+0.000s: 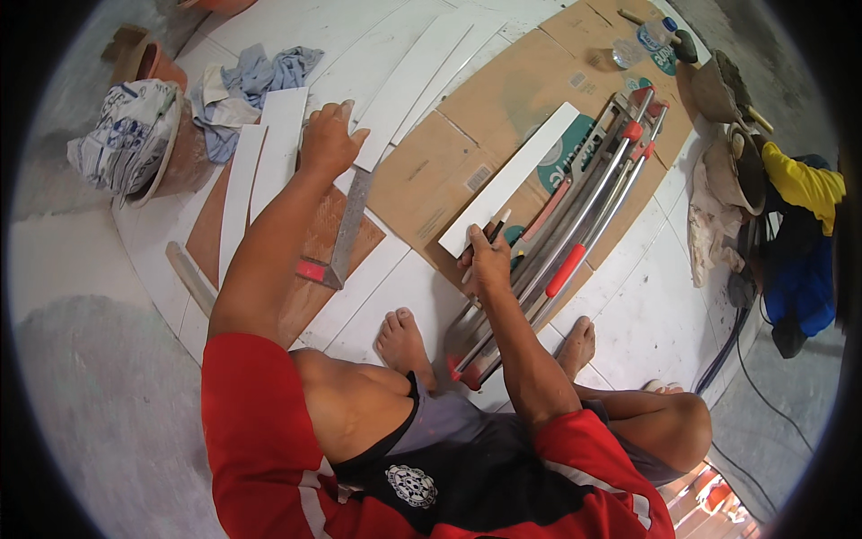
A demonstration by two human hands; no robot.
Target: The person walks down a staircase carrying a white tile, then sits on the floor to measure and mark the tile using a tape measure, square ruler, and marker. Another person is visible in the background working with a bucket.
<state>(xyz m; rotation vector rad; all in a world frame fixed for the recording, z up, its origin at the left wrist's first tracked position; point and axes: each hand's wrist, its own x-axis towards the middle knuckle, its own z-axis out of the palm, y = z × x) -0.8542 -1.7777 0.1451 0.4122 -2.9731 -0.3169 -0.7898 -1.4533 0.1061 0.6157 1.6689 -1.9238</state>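
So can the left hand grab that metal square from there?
Probably yes: the square lies close to the left hand, and nothing seems to be lying on top of it.

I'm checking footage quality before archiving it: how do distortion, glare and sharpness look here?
Head view: fisheye curvature bends the floor lines, with a dark rim around the picture; head view: bright glints run along the tile cutter's metal rails; head view: white strips contrast weakly with the white floor; head view: no strong motion blur shows.
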